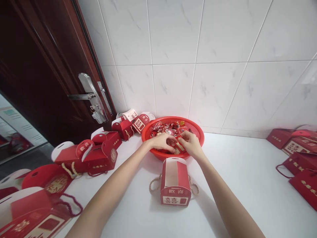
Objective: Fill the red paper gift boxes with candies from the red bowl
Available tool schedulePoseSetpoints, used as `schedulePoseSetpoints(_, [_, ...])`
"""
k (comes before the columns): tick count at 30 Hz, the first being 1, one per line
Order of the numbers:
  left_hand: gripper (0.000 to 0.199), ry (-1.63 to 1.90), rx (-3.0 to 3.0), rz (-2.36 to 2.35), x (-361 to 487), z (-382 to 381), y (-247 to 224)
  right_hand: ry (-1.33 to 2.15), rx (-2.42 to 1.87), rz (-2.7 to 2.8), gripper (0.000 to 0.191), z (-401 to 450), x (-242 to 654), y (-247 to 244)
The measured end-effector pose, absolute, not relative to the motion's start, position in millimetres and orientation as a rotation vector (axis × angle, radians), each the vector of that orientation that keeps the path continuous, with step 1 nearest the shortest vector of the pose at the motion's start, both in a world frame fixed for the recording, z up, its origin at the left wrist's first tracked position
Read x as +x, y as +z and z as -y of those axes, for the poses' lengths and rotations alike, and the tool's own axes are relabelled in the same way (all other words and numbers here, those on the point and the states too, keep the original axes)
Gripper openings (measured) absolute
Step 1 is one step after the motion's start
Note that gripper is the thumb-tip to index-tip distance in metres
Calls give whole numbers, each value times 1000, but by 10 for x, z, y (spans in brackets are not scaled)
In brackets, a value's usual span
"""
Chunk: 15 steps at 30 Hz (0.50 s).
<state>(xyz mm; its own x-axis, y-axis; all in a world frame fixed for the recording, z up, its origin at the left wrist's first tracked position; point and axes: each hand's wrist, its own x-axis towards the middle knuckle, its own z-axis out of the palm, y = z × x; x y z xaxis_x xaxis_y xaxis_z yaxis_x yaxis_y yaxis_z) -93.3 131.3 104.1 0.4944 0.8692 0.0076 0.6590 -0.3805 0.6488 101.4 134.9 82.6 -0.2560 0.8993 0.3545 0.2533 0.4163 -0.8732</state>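
Note:
A red plastic basket [146, 132] full of wrapped candies [170, 127] stands against the tiled wall. Both hands reach in over its near side. My left hand [162, 142] has its fingers curled at a red-and-gold wrapped candy [178, 148]. From the other side, my right hand [191, 142] pinches a red wrapper, its fingertips close to those of the left. What lies under the fingers is partly hidden. Just in front of the basket sits a small red gift box [175, 185] with its top open and a rope handle on each side.
Several red gift boxes [100, 158] line the left side of the white table [138, 215]. More red boxes [300, 142] rest at the right edge. A dark wooden door [49, 49] with a metal handle [81, 97] is at the left.

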Motion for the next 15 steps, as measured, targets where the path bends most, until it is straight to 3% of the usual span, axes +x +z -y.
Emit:
schedulePoseSetpoints(4, [23,699,2198,-1334,-983,-1357,995,942,-932,1595,17,-1354,1029,831])
schedulePoseSetpoints(8, [39,1214,1986,-1195,-1042,-1409,950,1140,-821,1415,26,-1338,1068,873])
schedulePoseSetpoints(15, [51,1453,1795,-1116,-1060,-1384,956,1304,-740,1325,34,-1287,1111,952])
